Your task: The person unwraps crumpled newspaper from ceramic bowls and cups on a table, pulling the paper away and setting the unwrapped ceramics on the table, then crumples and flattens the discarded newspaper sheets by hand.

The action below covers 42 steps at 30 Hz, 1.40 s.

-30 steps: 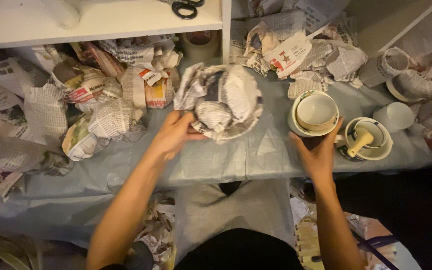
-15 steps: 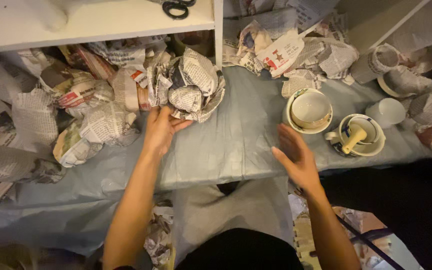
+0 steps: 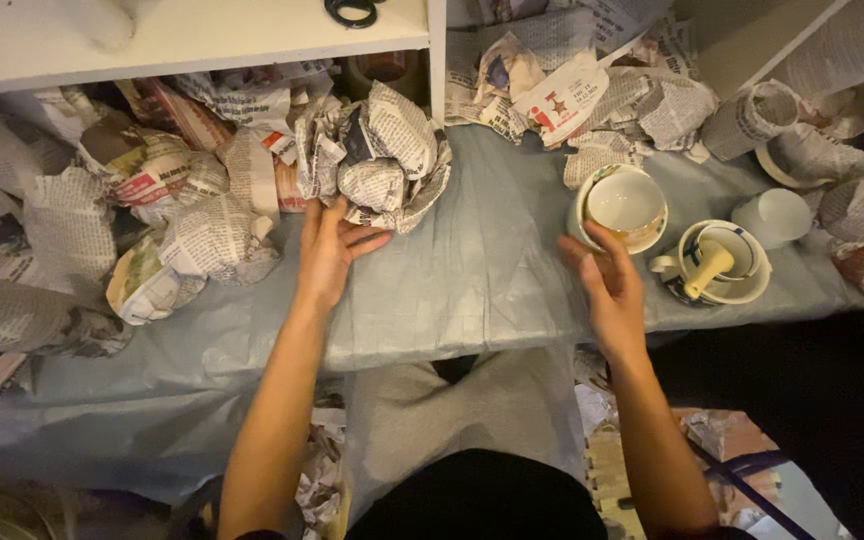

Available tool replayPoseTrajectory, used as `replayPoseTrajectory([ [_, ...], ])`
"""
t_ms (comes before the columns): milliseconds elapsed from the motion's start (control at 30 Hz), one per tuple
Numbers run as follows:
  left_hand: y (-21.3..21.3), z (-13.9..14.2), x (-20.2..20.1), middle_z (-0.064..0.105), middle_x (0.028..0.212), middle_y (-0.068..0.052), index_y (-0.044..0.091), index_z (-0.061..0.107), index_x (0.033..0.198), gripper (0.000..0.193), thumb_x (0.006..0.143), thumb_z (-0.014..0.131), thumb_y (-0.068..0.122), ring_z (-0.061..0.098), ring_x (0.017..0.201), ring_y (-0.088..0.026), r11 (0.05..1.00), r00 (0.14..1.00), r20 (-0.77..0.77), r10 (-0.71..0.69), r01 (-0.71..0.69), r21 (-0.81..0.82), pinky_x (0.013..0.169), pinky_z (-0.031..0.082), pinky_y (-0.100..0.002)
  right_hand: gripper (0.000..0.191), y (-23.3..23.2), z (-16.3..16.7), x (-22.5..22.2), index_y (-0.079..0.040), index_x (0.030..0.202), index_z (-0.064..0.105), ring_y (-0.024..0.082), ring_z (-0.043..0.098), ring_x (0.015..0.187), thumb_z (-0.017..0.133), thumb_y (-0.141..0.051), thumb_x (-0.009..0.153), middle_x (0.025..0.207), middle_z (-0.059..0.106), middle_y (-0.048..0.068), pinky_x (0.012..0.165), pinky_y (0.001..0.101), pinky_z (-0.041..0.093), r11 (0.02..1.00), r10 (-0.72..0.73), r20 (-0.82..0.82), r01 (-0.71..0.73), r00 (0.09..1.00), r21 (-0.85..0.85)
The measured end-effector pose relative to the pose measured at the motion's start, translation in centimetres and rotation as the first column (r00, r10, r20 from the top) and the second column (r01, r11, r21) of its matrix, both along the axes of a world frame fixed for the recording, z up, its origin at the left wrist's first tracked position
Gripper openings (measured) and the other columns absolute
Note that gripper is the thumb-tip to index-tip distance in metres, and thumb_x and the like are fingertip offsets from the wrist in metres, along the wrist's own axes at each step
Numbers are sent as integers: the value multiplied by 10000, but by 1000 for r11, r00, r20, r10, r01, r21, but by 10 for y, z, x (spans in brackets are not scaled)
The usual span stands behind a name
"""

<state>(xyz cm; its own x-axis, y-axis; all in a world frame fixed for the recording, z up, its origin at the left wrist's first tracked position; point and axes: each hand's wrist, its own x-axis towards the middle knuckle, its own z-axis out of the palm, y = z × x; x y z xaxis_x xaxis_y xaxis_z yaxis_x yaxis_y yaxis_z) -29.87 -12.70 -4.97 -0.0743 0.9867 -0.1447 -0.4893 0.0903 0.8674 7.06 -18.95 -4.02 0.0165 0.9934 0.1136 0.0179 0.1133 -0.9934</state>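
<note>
Nearest, at six o'clock, the person's grey-trousered knees fill the gap below the bench, with two bare forearms rising from them. Up at about eleven o'clock of the knees, the left hand lies flat on the pale blue plastic sheet that covers the bench, fingers spread and loose, gripping nothing — the fingertips just touch the lower edge of a newspaper-wrapped bundle. That bundle sits at twelve o'clock of the left hand, crumpled and roundish, right under the edge of a white shelf.

At one o'clock of the knees the right hand hovers with its fingers open and slightly curled, holding nothing; the fingertips reach the near rim of a cream cup on a saucer, though whether they actually touch it is hard to tell. At three o'clock of that cup stands a second cup with a yellow handle lying in it, and beyond that a plain white cup.

Farther off, at nine to ten o'clock of the left hand, more wrapped parcels lie heaped — and at twelve o'clock of the right hand loose crumpled newspaper is piled against the back. A pair of black scissors rests on the shelf top.
</note>
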Motion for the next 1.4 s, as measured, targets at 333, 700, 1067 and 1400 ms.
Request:
replayPoseTrajectory([
  [333,0,-6,-3,599,1294,-211,-11,262,1510,703,1010,611,339,693,1109,-361,998,995,73,-61,60,26,959,612,-525,461,48,1,18,-41,1490,523,193,674,1195,623,-226,1080,1321,684,182,1090,326,505,981,-182,20,181,983,69],
  [700,4,-8,7,546,1344,-204,-15,118,1580,822,1013,589,348,686,1086,-361,999,998,62,-16,14,32,920,623,-534,477,89,-13,19,-8,1499,510,171,586,1293,717,-168,1100,1424,619,142,1148,318,439,913,-338,89,303,937,275],
  [1067,2,-6,18,569,1221,-273,97,245,1346,598,966,628,356,723,959,-357,990,987,-86,140,-138,29,716,683,-507,613,90,-11,15,-38,1543,424,165,662,1176,746,-169,1037,1280,697,137,1055,305,504,920,-343,122,306,931,246],
  [1400,-4,-13,16,699,793,-190,-53,552,705,682,1051,456,526,737,607,-263,999,979,-200,-40,34,-36,525,628,-368,628,111,24,-101,9,1423,553,285,620,1304,823,-267,927,1382,652,185,1114,413,470,913,9,454,-192,891,360],
])
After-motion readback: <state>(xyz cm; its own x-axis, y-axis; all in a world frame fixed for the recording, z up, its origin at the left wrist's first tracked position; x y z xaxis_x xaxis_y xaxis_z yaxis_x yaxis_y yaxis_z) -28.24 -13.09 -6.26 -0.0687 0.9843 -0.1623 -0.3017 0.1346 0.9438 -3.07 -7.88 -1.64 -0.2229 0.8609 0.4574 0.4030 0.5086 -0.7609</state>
